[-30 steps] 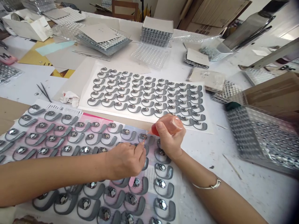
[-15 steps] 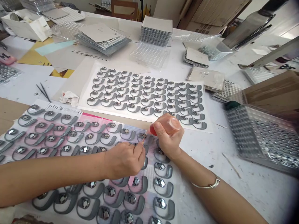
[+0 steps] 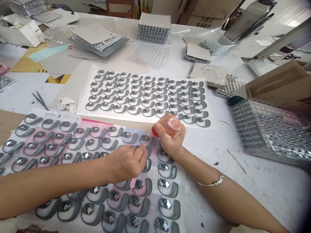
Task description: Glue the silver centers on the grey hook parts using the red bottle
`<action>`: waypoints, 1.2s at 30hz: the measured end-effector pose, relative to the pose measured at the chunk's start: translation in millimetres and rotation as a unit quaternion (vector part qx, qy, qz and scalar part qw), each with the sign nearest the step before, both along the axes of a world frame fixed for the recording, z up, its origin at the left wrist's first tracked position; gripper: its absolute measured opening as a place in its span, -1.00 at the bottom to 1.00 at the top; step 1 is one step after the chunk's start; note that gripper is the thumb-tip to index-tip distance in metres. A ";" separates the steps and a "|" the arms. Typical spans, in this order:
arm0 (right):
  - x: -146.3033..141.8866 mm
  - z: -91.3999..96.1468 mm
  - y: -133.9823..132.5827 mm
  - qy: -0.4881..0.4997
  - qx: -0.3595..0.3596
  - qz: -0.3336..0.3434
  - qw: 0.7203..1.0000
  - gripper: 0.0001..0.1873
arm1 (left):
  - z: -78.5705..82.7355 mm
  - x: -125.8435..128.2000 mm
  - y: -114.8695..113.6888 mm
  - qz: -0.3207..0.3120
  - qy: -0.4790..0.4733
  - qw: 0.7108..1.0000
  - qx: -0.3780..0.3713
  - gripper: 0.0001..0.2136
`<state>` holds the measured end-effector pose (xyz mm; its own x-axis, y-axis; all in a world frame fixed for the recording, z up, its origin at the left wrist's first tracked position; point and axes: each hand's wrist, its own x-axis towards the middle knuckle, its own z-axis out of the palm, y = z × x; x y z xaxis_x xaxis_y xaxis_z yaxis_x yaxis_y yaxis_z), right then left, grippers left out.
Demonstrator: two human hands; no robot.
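My left hand [image 3: 126,163] is closed around a thin stick with a pink end, its tip touching a grey hook-shaped piece [image 3: 145,138] with a round silver stone. My right hand [image 3: 170,137] grips a small translucent orange-pink bottle [image 3: 167,125] with a red tip, held sideways right beside that same piece. Both hands hover over a near sheet [image 3: 73,129] covered with several rows of grey hook pieces. A silver bracelet [image 3: 213,182] circles my right wrist.
A second white sheet [image 3: 213,124] of grey hook pieces lies beyond the hands. Stacked clear blister trays [image 3: 267,129] of stones stand at right, more tray stacks [image 3: 154,31] at the back. Tweezers [image 3: 39,98] and a crumpled tissue [image 3: 66,104] lie at left. Cardboard [image 3: 274,82] sits far right.
Both hands stay on the same piece, barely shifting; the view has drifted a little, so everything sits slightly higher and further left in the frame.
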<state>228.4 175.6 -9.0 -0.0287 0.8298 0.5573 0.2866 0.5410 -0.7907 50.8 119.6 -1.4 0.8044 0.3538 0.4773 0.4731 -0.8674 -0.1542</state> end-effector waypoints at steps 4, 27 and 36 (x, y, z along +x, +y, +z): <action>0.2 1.3 0.1 -0.005 0.007 -0.006 1.000 -0.72 | 0.0 -0.8 0.2 -0.003 0.015 1.000 0.005 -0.84; 4.1 2.7 -2.6 -0.067 0.140 0.010 0.988 -0.84 | -1.8 0.4 0.8 0.005 -0.028 1.000 -0.013 -0.86; 4.3 2.1 -3.5 -0.062 0.154 0.024 0.986 -0.84 | -0.4 -2.0 3.0 -0.001 -0.026 1.000 -0.017 -0.80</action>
<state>232.7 172.1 -7.0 -0.1485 0.6174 0.7725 0.3390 0.7656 -0.5467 48.8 122.6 -1.8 0.7790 0.3700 0.5062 0.4786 -0.8724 -0.0989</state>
